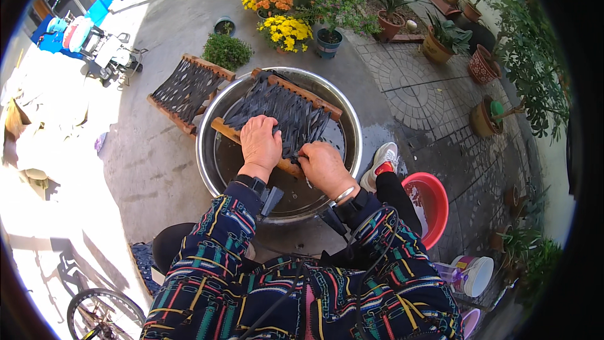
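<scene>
A large metal basin [352, 101] stands in front of me with dark liquid in its bottom. In it rests a wooden folding stool [283, 107] whose seat is woven from dark strips, tilted so that one rail lies towards me. My left hand [261, 143] curls over the near rail, its fingertips on the strips. To the right, my right hand [325, 167] is closed with thumb and fingers pinched at the strips by that rail's right end. Part of the near rail is hidden behind both hands.
A second woven stool [185, 91] stands left of the basin. A red tub [434, 204] lies to the right, with a white bucket [477, 276] nearer me. Potted yellow flowers [286, 33] and several other pots are beyond the basin. A bicycle wheel [104, 316] shows at lower left.
</scene>
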A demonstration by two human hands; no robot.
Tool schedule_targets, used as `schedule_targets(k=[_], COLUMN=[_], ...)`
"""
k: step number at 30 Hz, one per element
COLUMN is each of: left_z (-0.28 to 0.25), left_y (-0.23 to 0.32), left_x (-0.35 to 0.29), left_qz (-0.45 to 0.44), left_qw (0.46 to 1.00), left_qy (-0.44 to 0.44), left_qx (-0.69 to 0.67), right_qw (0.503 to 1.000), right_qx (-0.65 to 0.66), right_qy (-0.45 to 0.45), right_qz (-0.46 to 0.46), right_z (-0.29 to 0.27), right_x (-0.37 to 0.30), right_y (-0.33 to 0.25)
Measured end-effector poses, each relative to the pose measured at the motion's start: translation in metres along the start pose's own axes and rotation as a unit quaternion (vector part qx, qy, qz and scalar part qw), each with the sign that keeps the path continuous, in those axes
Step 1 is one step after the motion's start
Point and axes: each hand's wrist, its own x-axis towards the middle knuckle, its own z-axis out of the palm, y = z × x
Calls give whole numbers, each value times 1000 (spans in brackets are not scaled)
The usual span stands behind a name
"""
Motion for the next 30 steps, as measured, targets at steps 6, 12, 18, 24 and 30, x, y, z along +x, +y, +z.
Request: schedule_targets(k=[6,12,18,24,30], left_z=[-3,-1,2,3,0], left_y=[1,1,0,-1,1], left_x=[1,1,3,2,4], left_qz=[22,14,31,24,-1], left_qw=[1000,1000,999,999,1000], left_qy=[20,19,35,35,-12], left_qx=[-10,-6,-8,0,7], right_qw=[983,1000,983,999,984], right_qx=[-76,-4,-84,-4,-68], right_qy=[157,23,151,37,154], right_qz=[-58,-12,-62,1,-62], right_z=[-1,10,8,9,4], right_x=[24,4,13,1,13], right_y=[10,12,11,9,14])
